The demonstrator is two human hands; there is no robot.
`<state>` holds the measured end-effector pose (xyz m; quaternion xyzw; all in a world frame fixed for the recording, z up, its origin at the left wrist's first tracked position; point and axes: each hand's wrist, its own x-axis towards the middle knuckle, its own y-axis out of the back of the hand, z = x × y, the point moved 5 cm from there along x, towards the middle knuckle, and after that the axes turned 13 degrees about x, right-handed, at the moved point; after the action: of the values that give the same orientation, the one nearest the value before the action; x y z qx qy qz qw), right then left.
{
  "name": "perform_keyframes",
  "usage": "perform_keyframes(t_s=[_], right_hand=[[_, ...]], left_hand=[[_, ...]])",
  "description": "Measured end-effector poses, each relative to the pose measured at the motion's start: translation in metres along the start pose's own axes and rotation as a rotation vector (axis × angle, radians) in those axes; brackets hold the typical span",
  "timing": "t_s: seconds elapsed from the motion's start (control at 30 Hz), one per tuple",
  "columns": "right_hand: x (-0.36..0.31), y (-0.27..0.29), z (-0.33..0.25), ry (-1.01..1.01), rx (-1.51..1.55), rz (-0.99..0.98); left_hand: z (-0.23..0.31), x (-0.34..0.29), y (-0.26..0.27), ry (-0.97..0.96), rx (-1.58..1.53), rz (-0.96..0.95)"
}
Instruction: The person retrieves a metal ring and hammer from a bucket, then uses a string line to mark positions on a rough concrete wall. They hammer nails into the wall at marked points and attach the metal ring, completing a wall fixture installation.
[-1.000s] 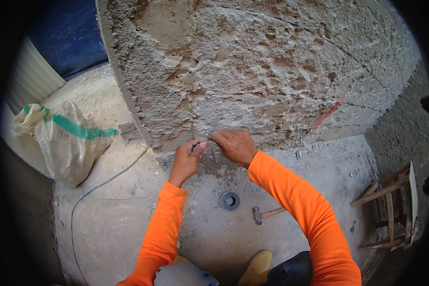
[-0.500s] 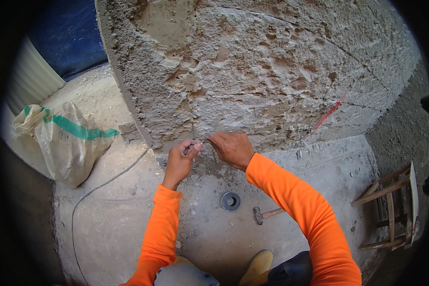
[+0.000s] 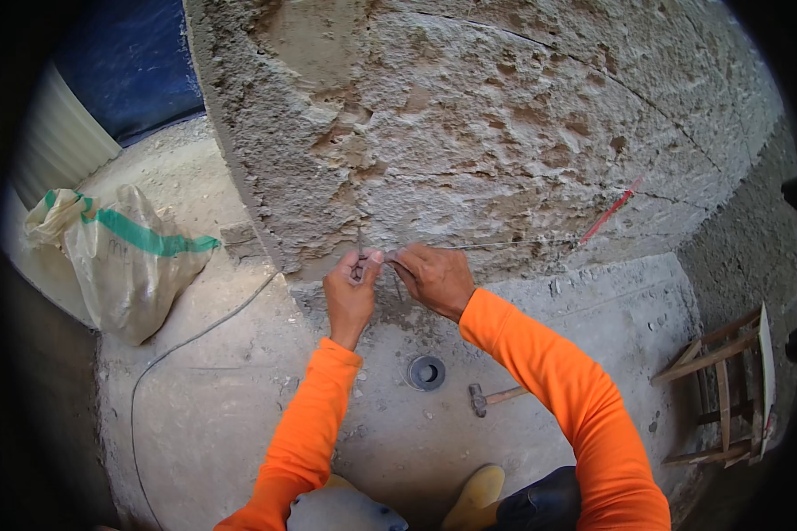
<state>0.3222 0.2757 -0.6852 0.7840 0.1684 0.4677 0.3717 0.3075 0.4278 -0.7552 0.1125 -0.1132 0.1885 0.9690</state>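
Observation:
My left hand [image 3: 352,296] and my right hand [image 3: 434,279] meet at the foot of a rough wall [image 3: 469,124], fingertips pinched together and almost touching. Between them they hold a thin pale string [image 3: 514,242]; its end among the fingers is too small to make out. From my right hand the string runs along the wall toward a slanted red strip [image 3: 613,215] at the right. Just above my left fingertips a thin dark nail [image 3: 359,237] stands at the wall.
On the concrete floor below my hands are a grey round ring-shaped piece [image 3: 426,373] and a hammer [image 3: 496,398]. A white sack with a green band [image 3: 137,265] slumps at the left beside a grey cable [image 3: 199,334]. A wooden frame [image 3: 726,389] stands at the right.
My left hand has shifted slightly right and closer to my right hand. The string now shows as a straight line along the wall toward the red strip.

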Motion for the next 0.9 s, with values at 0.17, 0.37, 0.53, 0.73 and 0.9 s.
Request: perform_keyframes(t_s=[0.17, 0.37, 0.53, 0.73, 0.9], right_hand=[[0.0, 0.002, 0.004, -0.022, 0.019, 0.055], [0.0, 0.002, 0.008, 0.007, 0.025, 0.104], [0.002, 0.001, 0.006, -0.006, 0.018, 0.08], [0.002, 0.005, 0.001, -0.104, 0.089, 0.001], [0.0, 0.007, 0.002, -0.143, 0.142, 0.019]], left_hand=[[-0.002, 0.0, -0.007, 0.033, -0.144, -0.018], [-0.009, -0.004, -0.01, 0.138, -0.224, -0.1], [-0.007, -0.007, -0.013, 0.18, -0.35, -0.18], [-0.004, -0.008, -0.011, 0.265, -0.373, -0.162], [-0.003, -0.006, -0.012, 0.232, -0.355, -0.156]])
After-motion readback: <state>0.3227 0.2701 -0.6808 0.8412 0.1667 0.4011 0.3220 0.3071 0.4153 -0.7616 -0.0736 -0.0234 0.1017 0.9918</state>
